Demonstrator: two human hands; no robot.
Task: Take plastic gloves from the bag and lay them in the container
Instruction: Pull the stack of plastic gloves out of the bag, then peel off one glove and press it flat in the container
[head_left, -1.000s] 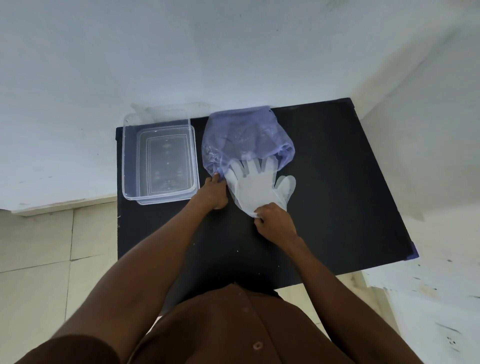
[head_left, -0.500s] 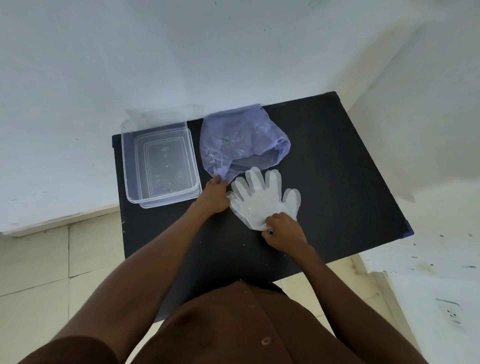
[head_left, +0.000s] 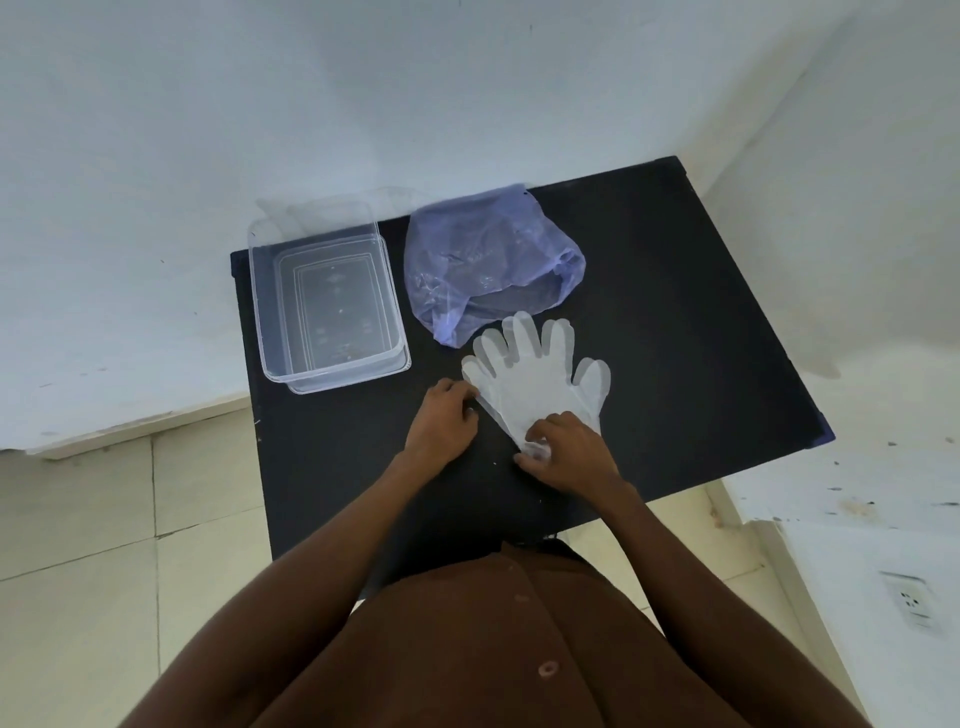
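Clear plastic gloves (head_left: 535, 376) lie flat on the black table, fingers pointing away from me, fully outside the pale purple bag (head_left: 483, 265) behind them. My right hand (head_left: 569, 454) pinches the cuff end of the gloves. My left hand (head_left: 441, 421) rests beside them, its fingertips touching the left edge near the thumb. The clear rectangular container (head_left: 327, 301) stands at the table's back left with nothing visible in it.
The black table (head_left: 701, 338) sits in a corner of pale walls. Its right half is bare. Tiled floor shows on the left, and a wall socket (head_left: 909, 603) on the lower right.
The gloves have been drawn toward me, out of the bag's mouth. My left hand left the bag's edge and moved down to the gloves' left side.
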